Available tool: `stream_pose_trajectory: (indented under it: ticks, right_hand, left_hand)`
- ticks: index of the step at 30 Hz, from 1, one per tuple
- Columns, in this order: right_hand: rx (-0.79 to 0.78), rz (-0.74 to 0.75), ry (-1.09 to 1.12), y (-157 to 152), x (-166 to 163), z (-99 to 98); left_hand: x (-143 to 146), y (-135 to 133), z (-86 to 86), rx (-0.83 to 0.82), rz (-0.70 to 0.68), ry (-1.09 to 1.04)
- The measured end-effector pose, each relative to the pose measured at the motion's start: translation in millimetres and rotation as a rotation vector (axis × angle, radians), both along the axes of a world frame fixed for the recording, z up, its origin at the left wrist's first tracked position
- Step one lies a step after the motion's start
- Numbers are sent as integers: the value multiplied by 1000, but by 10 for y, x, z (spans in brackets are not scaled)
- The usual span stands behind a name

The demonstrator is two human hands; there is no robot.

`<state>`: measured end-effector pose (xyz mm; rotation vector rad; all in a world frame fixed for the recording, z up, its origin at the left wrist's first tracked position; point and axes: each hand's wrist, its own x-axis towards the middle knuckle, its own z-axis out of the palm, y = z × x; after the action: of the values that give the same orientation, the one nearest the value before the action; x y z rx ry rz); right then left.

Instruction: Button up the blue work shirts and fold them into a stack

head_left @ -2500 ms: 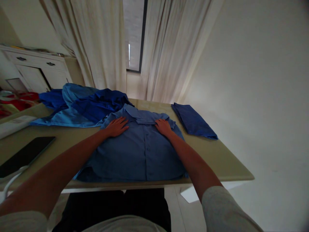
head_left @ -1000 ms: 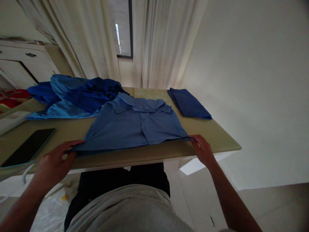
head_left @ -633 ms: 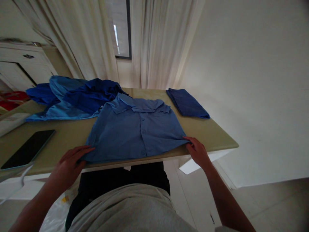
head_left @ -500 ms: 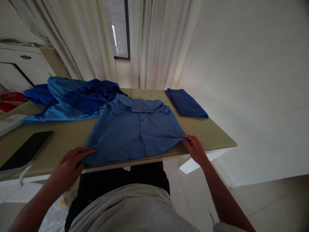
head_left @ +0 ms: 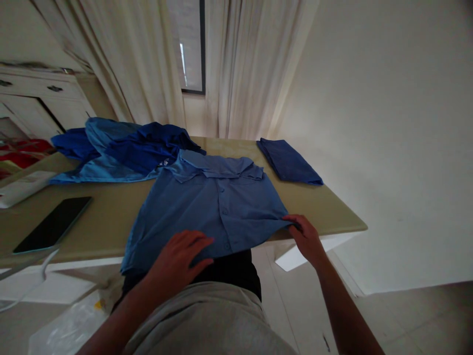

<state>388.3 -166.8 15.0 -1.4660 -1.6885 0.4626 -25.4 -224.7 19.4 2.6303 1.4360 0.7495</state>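
A blue button-up shirt (head_left: 192, 207) lies front up on the table, its collar end folded over at the far side. My right hand (head_left: 305, 237) pinches the right corner of the hem and holds it slightly raised. Over the near edge of the shirt is my left hand (head_left: 181, 259), thumb and fingers apart around the hem left of the buttons; it grips nothing. The shirt's left bottom corner hangs over the table edge toward my lap.
A heap of bright blue clothes (head_left: 125, 150) lies at the back left of the table (head_left: 325, 209). A folded dark blue garment (head_left: 290, 160) rests at the back right. On the left are a phone (head_left: 53, 224), a white box (head_left: 24, 187) and a white cable (head_left: 46, 268).
My left hand has let go of the left bottom corner and moved right along the hem. That corner has come nearer, over the table edge. My right hand keeps its hold.
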Motion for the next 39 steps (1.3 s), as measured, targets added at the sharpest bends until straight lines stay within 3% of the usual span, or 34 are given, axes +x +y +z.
stream_pose_trajectory:
  ticks: [3,6,11,14,21,26,31,35,39]
  right_hand:
    - [30,-3,-27,8,-55,20]
    - [25,-24,8,-17,-42,2]
    - [61,-64,44,-48,-21,-77]
    - [111,-55,66,-45,-47,-104]
    - [150,-3,50,-122,-122,-99]
    - [106,73,-199,-249,-84,-86]
    - [124,186,-418,-242,144,-179]
    - [148,233,-391,-217,259,-176]
    - [82,278,-313,-332,318,16]
  left_hand:
    - [561,150,-68,34,-101,42]
    - [773,259,-96,16,-108,-34]
    - [724,245,-34,-116,-58,-348]
    - [680,174,-18,-113,-21,-458]
    - [535,8,-200,22,-44,-198]
    - [176,-133,-277,82,30,93]
    - [-521,-239,-203,161,268,344]
    - [-1063,-327,-146,87,361,329]
    - [-1422,-534,-166,-87,375,175]
